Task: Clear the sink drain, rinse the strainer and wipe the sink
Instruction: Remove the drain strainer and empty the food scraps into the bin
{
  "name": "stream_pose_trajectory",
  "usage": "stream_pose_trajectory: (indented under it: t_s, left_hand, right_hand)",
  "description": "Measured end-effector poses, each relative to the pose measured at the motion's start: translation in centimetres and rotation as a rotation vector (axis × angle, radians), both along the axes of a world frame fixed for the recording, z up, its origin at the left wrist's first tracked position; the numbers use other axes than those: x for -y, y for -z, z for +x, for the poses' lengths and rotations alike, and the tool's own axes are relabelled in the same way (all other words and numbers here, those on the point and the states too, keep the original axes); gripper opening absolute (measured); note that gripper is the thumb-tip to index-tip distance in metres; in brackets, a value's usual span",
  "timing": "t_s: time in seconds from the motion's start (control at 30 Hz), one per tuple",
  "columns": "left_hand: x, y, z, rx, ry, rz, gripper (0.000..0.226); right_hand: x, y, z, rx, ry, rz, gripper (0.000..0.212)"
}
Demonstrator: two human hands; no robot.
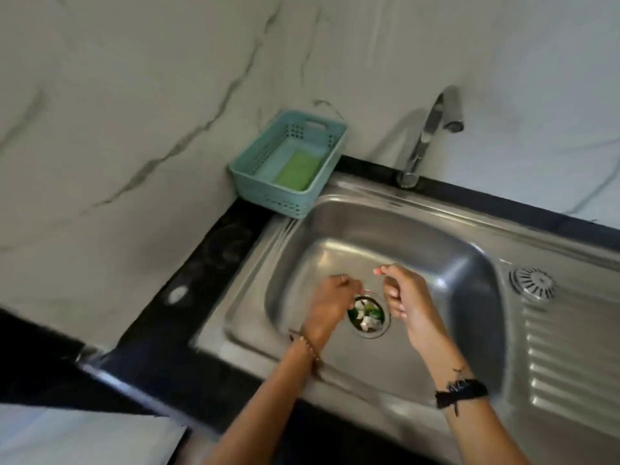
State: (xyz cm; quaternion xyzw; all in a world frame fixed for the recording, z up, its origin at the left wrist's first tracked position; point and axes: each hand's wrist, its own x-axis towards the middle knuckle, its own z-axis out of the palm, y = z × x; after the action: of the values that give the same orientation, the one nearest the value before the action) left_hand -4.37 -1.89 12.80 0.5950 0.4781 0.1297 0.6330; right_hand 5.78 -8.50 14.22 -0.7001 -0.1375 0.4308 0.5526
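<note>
Best to lift scraps straight up from the drain (368, 316), low in the sink (469, 263) bowl, dropping none back. Left hand (330, 305) curled at drain's left edge, grasp unclear; right hand (401, 295) loosely curled, holding nothing, hovering right. Strainer (532, 284) on right drainboard. Basket (288, 162), far left: 1 green sponge (297, 171).
</note>
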Motion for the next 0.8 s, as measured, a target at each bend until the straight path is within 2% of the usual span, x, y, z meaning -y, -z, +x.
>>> stream_pose_trajectory:
  t_s: [0.07, 0.13, 0.23, 0.33, 0.5, 0.6, 0.8]
  left_hand:
    - [-2.4, 2.7, 3.5, -0.286, 0.198, 0.239, 0.022]
    - [-4.2, 5.6, 5.4, -0.517, 0.342, 0.385, 0.025]
    - [-5.6, 9.4, 7.4, -0.684, 0.443, 0.467, 0.024]
    - [-5.5, 12.2, 8.3, -0.723, 0.506, 0.448, 0.021]
    - [-3.9, 15.4, 9.9, -0.804, 0.536, 0.465, 0.030]
    - [-3.2, 16.4, 10.4, -0.846, 0.589, 0.491, 0.023]
    - [-3.1, 16.6, 9.8, -0.839, 0.543, 0.422, 0.024]
  right_hand:
    - [-1.2, 3.2, 4.4, 0.138, -0.030, -0.157, 0.019]
    - [-1.8, 6.3, 7.4, 0.236, -0.089, -0.287, 0.018]
    - [-2.2, 10.7, 9.8, 0.318, -0.208, -0.425, 0.015]
    - [-2.3, 14.2, 10.0, 0.435, -0.384, -0.520, 0.020]
    - [-2.6, 17.2, 9.0, 0.826, -0.599, -0.699, 0.025]
    - [-2.6, 18.4, 8.0, 1.016, -0.682, -0.760, 0.022]
    - [-1.8, 19.7, 7.4, 0.974, -0.755, -0.801, 0.023]
